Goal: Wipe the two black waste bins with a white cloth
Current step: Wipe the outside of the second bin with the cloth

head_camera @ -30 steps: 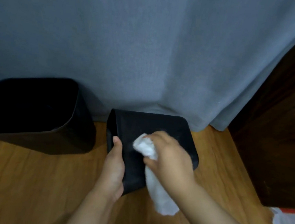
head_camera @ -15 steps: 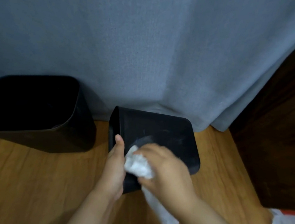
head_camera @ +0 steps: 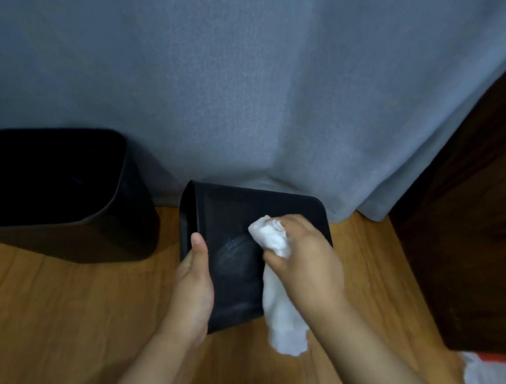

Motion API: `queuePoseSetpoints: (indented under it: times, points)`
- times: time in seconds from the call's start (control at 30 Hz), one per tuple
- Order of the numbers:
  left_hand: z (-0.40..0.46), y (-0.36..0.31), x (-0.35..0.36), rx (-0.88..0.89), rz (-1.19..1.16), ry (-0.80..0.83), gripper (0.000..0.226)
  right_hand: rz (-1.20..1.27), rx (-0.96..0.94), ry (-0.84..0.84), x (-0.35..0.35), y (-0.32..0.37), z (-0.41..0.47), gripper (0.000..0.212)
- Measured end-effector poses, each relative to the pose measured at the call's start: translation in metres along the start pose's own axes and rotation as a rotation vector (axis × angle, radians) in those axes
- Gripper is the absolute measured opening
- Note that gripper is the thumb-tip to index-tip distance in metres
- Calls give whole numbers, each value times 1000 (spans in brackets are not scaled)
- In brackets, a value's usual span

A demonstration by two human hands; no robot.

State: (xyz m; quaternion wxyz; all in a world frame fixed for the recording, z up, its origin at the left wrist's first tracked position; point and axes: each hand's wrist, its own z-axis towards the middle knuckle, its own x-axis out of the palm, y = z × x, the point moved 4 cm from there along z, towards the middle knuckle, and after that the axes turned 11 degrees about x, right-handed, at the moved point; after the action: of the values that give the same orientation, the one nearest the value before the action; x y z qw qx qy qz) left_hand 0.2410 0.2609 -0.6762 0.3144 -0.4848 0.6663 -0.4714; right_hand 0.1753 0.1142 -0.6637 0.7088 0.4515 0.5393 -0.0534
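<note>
Bins: two black waste bins sat on the wooden floor (head_camera: pixel 51 312), well apart from each other. The upright bin (head_camera: pixel 62 193) occupied the left of the frame, mouth open toward the camera, interior too dark to make out; its left edge was cut off by the frame border. The tipped bin (head_camera: pixel 237 251) lay at centre, a flat side turned up, its far end touching the grey curtain (head_camera: pixel 255 84) that filled the upper two thirds of the frame and hid whatever wall stood behind.

Left hand (head_camera: pixel 194 287) gripped the near left edge of the tipped bin, thumb lying along the upper face, fingers curled out of sight under the side. Right hand (head_camera: pixel 304 257) held a bunched white cloth (head_camera: pixel 274 245) pressed against the bin's upper face, fingers closed round the wad; the cloth's loose tail hung down past the near right corner of the bin to just above the floor. Faint pale smears showed on the black surface between the two hands.

Dark wooden furniture (head_camera: pixel 481 227) stood along the right edge, detail lost in shadow. At lower right, a white plastic bag with a red band (head_camera: pixel 492 381) lay on the floor, cut off by the frame. Both forearms entered from the bottom edge.
</note>
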Motion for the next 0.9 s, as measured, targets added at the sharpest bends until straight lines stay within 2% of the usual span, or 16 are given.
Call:
queuePoseSetpoints:
  times: [0.1, 0.17, 0.23, 0.33, 0.43, 0.5, 0.57, 0.63, 0.67, 0.73, 0.77, 0.8, 0.83, 0.9]
  points:
    - [-1, 1, -2, 5, -1, -11, 83, -60, 192, -57, -7, -37, 15, 29]
    - [-1, 2, -3, 21, -2, -16, 94, -71, 242, -66, -7, -47, 19, 26]
    - [0, 2, -3, 44, 5, -14, 99, -66, 132, -44, -2, -31, 15, 31]
    - [1, 0, -2, 51, 18, -22, 94, 33, 21, -9, 4, -10, 4, 29]
    - [-1, -1, -1, 63, 36, 21, 91, -4, 204, -132, -4, -39, 11, 20]
    - [0, -1, 0, 65, 46, 44, 88, -56, 335, -51, -11, -61, 6, 19]
    - [2, -1, -1, 61, 44, 41, 87, -17, 288, 29, -15, -56, -6, 18]
    - [4, 1, -3, 48, 36, 28, 87, 57, 154, 74, -6, -42, -21, 12]
    - [4, 1, -4, 46, 32, 26, 86, 13, 167, 53, 3, -47, -24, 10]
    - [3, 1, -5, 48, 30, 35, 87, 81, 524, -48, -3, -80, -33, 17]
    - [3, 1, -5, 52, 31, 40, 91, -11, 709, -109, -17, -88, -28, 19]
    - [2, 0, -4, 55, 37, 42, 95, -109, 670, -150, -21, -94, -27, 12]
    - [1, 0, -4, 62, 44, 44, 97, -133, 528, -160, -16, -91, -18, 10]
    - [1, -1, -3, 72, 39, 25, 97, 54, 246, 65, -12, -52, -26, 21]
